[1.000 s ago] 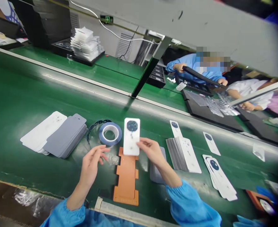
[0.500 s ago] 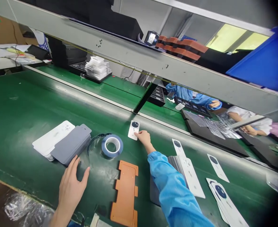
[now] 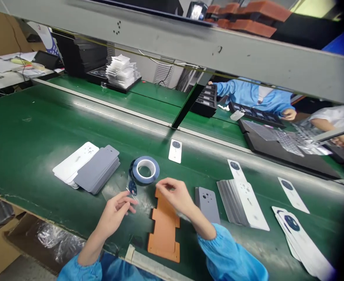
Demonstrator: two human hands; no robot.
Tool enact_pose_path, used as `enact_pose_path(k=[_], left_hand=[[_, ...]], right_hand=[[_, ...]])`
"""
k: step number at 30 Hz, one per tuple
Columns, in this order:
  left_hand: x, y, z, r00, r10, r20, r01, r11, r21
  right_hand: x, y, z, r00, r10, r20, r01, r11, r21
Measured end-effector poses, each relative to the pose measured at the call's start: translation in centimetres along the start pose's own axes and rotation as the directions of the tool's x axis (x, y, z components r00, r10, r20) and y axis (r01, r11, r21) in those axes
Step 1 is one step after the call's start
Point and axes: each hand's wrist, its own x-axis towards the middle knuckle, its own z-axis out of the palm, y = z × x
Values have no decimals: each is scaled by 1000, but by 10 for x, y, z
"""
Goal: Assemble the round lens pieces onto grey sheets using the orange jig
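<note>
My left hand (image 3: 117, 212) is closed at the loose end of a clear strip with a dark round film piece (image 3: 132, 188). The strip hangs from a blue tape roll (image 3: 157, 171) with a white core. My right hand (image 3: 176, 195) hovers over the top end of an orange notched plate (image 3: 163, 234), thumb and fingertips pinched together; what they hold, if anything, I cannot make out. Left of the roll lie a stack of white phone-shaped panels (image 3: 76, 162) and a stack of grey ones (image 3: 98, 168). A white card with a dark round patch (image 3: 175, 152) lies beyond the roll.
On my right are a grey panel (image 3: 208, 205), a fanned stack of panels (image 3: 252, 205) and white cards with dark circles (image 3: 303, 242). A metal beam (image 3: 166, 43) crosses above, with a black post (image 3: 186, 107). Across the bench, a co-worker in blue sleeves (image 3: 248, 93) handles black trays.
My right hand has left the white card and come back over the orange plate. My left hand has moved right to the strip, which now hangs toward me. The view has shifted.
</note>
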Motion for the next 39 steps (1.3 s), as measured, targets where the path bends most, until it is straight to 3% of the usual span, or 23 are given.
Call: enact_pose_path(k=[4, 8, 12, 17, 20, 24, 26, 28, 29, 32, 33, 34, 35, 37, 39], left_hand=[[-8, 0, 3, 994, 16, 112, -14, 1000, -17], [-13, -2, 1, 986, 58, 159, -50, 997, -54], [-13, -8, -3, 989, 87, 117, -80, 995, -63], [-11, -12, -1, 987, 60, 150, -47, 995, -91], [-10, -8, 3, 992, 45, 115, -36, 996, -79], [-5, -2, -1, 998, 62, 35, -64, 996, 67], [-3, 0, -6, 992, 88, -87, -66, 972, 225], [-3, 3, -9, 951, 199, -239, -79, 898, 432], [-5, 5, -9, 909, 298, -291, -101, 837, 538], [-13, 12, 4, 742, 605, -289, -232, 636, 736], [-14, 14, 12, 710, 655, -260, -285, 604, 744], [-15, 15, 21, 714, 662, -227, -330, 604, 725], [-13, 15, 31, 754, 628, -192, -357, 637, 683], [-4, 14, 51, 892, 444, -84, -324, 759, 565], [12, 10, 68, 973, 232, 12, -209, 849, 486]], right_hand=[[-18, -26, 40, 992, -37, 123, 21, 991, 129], [-15, -29, 56, 990, -49, 134, 21, 979, 203], [-19, -20, 59, 990, -9, 144, -33, 957, 288], [-21, -12, 61, 978, 4, 210, -90, 912, 400], [-21, -14, 61, 986, 31, 165, -100, 896, 433], [-34, -19, 50, 994, 80, 71, -105, 861, 498], [-47, -15, 36, 993, 97, 61, -114, 830, 547], [-62, -5, 20, 992, 123, 35, -121, 814, 568], [-68, 2, 12, 990, 143, 17, -127, 814, 567], [-83, 28, -6, 971, 240, -15, -198, 831, 520], [-86, 36, -9, 963, 271, -7, -232, 837, 495], [-87, 43, -11, 956, 293, 4, -261, 845, 467], [-87, 48, -12, 953, 303, 8, -277, 858, 432], [-84, 54, -13, 954, 301, -11, -277, 892, 358], [-78, 56, -13, 954, 295, -53, -270, 921, 281]])
